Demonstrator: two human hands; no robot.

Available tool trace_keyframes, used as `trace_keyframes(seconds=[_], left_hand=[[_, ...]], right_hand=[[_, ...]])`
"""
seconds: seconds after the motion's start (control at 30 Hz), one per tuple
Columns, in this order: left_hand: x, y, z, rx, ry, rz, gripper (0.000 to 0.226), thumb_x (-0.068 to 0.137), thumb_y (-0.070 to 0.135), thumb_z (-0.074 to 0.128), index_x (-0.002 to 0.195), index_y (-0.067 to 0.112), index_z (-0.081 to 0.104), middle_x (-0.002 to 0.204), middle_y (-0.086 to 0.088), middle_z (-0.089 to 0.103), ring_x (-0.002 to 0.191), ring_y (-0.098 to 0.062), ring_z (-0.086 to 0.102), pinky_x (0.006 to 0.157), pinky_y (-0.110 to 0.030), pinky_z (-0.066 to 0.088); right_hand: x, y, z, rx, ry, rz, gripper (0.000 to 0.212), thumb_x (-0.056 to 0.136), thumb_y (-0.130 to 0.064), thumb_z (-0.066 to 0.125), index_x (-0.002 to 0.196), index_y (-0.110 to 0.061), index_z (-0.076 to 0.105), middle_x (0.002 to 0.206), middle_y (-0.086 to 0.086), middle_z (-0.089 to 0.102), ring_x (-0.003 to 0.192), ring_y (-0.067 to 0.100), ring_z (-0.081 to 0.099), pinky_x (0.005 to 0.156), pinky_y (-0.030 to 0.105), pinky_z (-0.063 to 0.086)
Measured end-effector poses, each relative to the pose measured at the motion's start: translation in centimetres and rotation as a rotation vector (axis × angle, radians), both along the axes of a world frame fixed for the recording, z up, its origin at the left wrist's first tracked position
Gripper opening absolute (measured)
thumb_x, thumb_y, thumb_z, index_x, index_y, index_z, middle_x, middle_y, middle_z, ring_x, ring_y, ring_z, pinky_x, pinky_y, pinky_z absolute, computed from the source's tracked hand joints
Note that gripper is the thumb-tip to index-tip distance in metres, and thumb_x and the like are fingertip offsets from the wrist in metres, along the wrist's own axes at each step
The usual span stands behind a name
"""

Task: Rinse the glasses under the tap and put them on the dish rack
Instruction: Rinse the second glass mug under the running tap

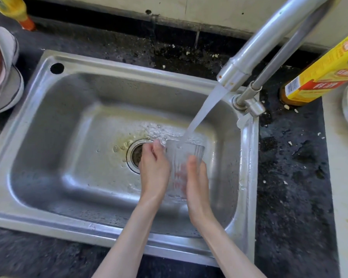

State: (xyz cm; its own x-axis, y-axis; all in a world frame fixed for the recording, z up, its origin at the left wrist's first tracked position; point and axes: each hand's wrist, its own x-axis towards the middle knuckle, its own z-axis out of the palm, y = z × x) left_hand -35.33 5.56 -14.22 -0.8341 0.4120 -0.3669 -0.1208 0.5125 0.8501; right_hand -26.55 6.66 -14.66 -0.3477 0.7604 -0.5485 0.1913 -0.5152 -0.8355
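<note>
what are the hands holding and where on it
A clear ribbed drinking glass, gripped by its side walls: left hand on one side, right hand on the other.

Dark speckled counter (285, 197) carrying the steel sink (48, 215), stacked bowls (2, 73) far left, a yellow bottle (319, 77) right, crumbs scattered about.

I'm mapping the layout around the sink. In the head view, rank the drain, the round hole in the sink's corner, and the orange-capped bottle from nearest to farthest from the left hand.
From the left hand:
1. Drain, in the sink floor, right beside the fingers.
2. Round hole, at the sink's far left corner.
3. Orange-capped bottle, on the counter, top left.
</note>
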Motion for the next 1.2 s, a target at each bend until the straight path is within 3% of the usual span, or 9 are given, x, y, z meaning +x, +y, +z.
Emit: trace_keyframes(seconds=[0.1, 0.17, 0.47, 0.57, 0.63, 0.73, 0.9, 1.0, 1.2], left_hand=[[0.1, -0.1, 0.2, 0.055, -0.003, 0.018, 0.043, 0.1, 0.036, 0.029, 0.088, 0.003, 0.054, 0.079, -0.008, 0.058, 0.079, -0.029, 0.053, 0.074, -0.037, 0.038], [0.0, 0.2, 0.5, 0.045, 0.03, 0.001, 0.045, 0.1, 0.037, 0.027, 0.089, 0.003, 0.054, 0.076, -0.007, 0.057, 0.078, -0.029, 0.053, 0.072, -0.037, 0.035], [3.0, -1.4, 0.9, 0.131, -0.131, -0.19, 0.015, 0.101, 0.027, 0.025, 0.111, 0.023, 0.036, 0.096, 0.021, 0.045, 0.078, 0.02, 0.046, 0.065, -0.002, 0.035], [3.6, -1.7, 0.8, 0.174, -0.166, -0.281, 0.034, 0.101, 0.02, 0.029, 0.135, 0.023, 0.027, 0.112, 0.036, 0.033, 0.09, 0.039, 0.033, 0.074, 0.01, 0.027], [4.2, -2.0, 0.8, 0.216, -0.15, -0.328, 0.04, 0.099, 0.015, 0.032, 0.139, 0.021, 0.025, 0.12, 0.034, 0.031, 0.101, 0.036, 0.031, 0.082, 0.008, 0.026], [4.6, -1.9, 1.7, 0.26, -0.235, -0.337, 0.042, 0.097, 0.03, 0.027, 0.139, 0.031, 0.024, 0.129, 0.037, 0.029, 0.112, 0.033, 0.028, 0.093, 0.004, 0.027], [1.5, -0.1, 1.9, 0.281, -0.344, -0.292, 0.071, 0.077, 0.074, 0.017, 0.142, 0.044, 0.021, 0.153, 0.002, 0.027, 0.139, -0.03, 0.026, 0.113, -0.055, 0.021], [-0.1, 0.3, 0.9, 0.238, -0.307, -0.226, 0.071, 0.083, 0.065, 0.018, 0.145, 0.03, 0.024, 0.145, 0.002, 0.04, 0.133, -0.016, 0.039, 0.108, -0.031, 0.036], [2.4, -1.0, 0.6, 0.199, -0.16, -0.399, 0.062, 0.094, 0.048, 0.032, 0.148, 0.021, 0.015, 0.153, 0.01, 0.018, 0.134, 0.009, 0.018, 0.101, 0.002, 0.017]], right_hand=[[0.3, 0.4, 0.7, 0.066, 0.024, -0.031, 0.063, 0.074, -0.057, 0.061, 0.122, -0.02, 0.047, 0.106, -0.011, 0.066, 0.096, -0.001, 0.062, 0.085, 0.018, 0.049], [0.0, 0.9, 0.6, 0.027, 0.044, -0.067, 0.069, 0.071, -0.065, 0.064, 0.12, -0.017, 0.053, 0.111, -0.001, 0.067, 0.103, 0.009, 0.063, 0.092, 0.029, 0.05], [-1.0, 2.5, -0.6, -0.156, 0.06, -0.181, 0.086, 0.07, -0.08, 0.049, 0.123, -0.014, 0.059, 0.112, 0.006, 0.069, 0.108, 0.019, 0.063, 0.101, 0.042, 0.044], [-0.4, 2.6, -1.0, -0.086, 0.005, -0.146, 0.067, 0.087, -0.067, 0.031, 0.13, -0.02, 0.051, 0.121, -0.006, 0.063, 0.105, 0.006, 0.062, 0.087, 0.023, 0.049], [-0.1, 2.7, -1.0, -0.043, -0.024, -0.109, 0.061, 0.088, -0.065, 0.027, 0.126, -0.022, 0.049, 0.116, -0.013, 0.062, 0.094, -0.004, 0.063, 0.076, 0.015, 0.05], [-0.1, 2.5, -0.5, -0.017, -0.018, -0.08, 0.078, 0.074, -0.075, 0.051, 0.128, -0.019, 0.048, 0.112, -0.001, 0.065, 0.093, 0.009, 0.068, 0.089, 0.043, 0.053], [0.3, 1.7, -0.3, -0.096, 0.13, 0.029, 0.077, 0.072, -0.071, 0.058, 0.133, -0.024, 0.049, 0.129, -0.003, 0.06, 0.119, 0.013, 0.057, 0.106, 0.047, 0.039], [0.5, 0.9, 0.1, -0.155, 0.243, 0.068, 0.074, 0.076, -0.069, 0.055, 0.13, -0.018, 0.054, 0.126, 0.005, 0.062, 0.119, 0.02, 0.057, 0.106, 0.049, 0.038], [0.4, 2.7, 0.5, -0.185, 0.252, 0.063, 0.064, 0.086, -0.062, 0.041, 0.129, -0.017, 0.055, 0.126, 0.003, 0.062, 0.117, 0.019, 0.058, 0.097, 0.039, 0.047]])
